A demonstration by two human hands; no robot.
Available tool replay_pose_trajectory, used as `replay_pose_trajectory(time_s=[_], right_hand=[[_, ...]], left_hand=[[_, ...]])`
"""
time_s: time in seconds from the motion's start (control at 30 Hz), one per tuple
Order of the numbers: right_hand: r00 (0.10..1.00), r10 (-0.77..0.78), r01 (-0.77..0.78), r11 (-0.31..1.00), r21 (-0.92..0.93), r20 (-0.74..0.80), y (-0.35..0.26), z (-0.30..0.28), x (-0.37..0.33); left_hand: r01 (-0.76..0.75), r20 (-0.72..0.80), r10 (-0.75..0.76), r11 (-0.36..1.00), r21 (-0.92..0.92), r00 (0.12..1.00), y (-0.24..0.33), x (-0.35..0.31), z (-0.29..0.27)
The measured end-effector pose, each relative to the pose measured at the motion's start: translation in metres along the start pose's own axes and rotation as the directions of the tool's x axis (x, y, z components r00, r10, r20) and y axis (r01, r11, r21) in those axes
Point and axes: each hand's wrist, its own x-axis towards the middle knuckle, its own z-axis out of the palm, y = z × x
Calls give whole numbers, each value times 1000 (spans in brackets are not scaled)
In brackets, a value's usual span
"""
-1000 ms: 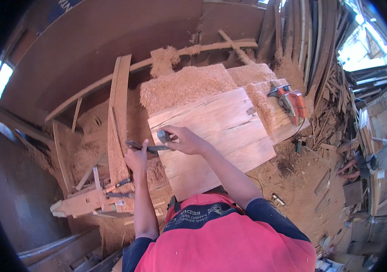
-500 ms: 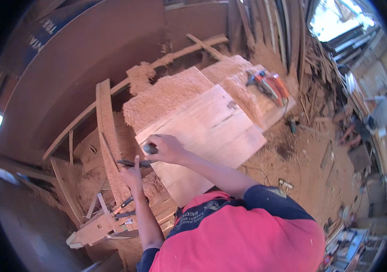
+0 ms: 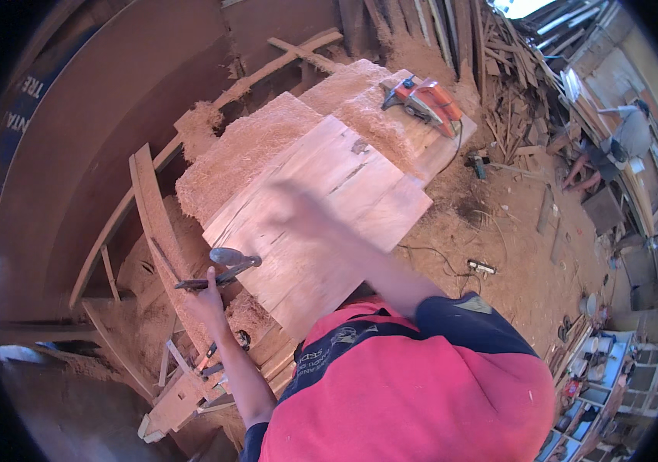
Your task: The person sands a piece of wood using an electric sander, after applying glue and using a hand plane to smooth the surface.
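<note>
My left hand (image 3: 207, 302) grips the near end of a long, narrow dark hand tool (image 3: 229, 275) with a rounded grey handle; its exact kind is unclear. The tool's other end lies over the left edge of a wide pale wooden board (image 3: 329, 204). That board has a few dark cracks and a dark knot near its far corner. Over the middle of the board, my right hand (image 3: 292, 206) is smeared by motion. Its fingers do not show clearly, and I cannot tell whether it touches the wood.
Wood shavings (image 3: 233, 165) pile up beyond the board. An orange power tool (image 3: 431, 104) with a cord rests at the far right of the bench. Long timber beams (image 3: 163, 231) run along the left. A power strip (image 3: 481, 267) lies on the dusty floor. Another person (image 3: 626, 142) is at far right.
My right hand has come off the tool's grey handle and moved rightward and away over the board. My left hand still holds the tool. The whole view has shifted a little.
</note>
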Motion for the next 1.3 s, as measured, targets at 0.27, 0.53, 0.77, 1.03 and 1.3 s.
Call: replay_pose_trajectory(time_s=[0.27, 0.53, 0.77, 1.03, 1.3], right_hand=[[688, 601, -725, 564, -394, -406, 245, -210, -135], [679, 701, -710, 703, 47, -219, 226, -194, -136], [669, 674, -619, 738, 267, -313, 231, -191, -153], [681, 633, -612, 768, 188, -368, 224, -189, -151], [964, 120, -259, 605, -753, -236, 121, -116, -76]], left_hand=[[28, 39, -25, 998, -58, 999, 16, -1, 4], [13, 40, -7, 984, -176, 999, 10, 2, -6], [41, 47, -34, 986, -159, 998, 4, 5, 6], [61, 54, -53, 984, -165, 997, 11, 2, -3], [61, 86, -39, 961, -269, 996, 9, 2, -9]])
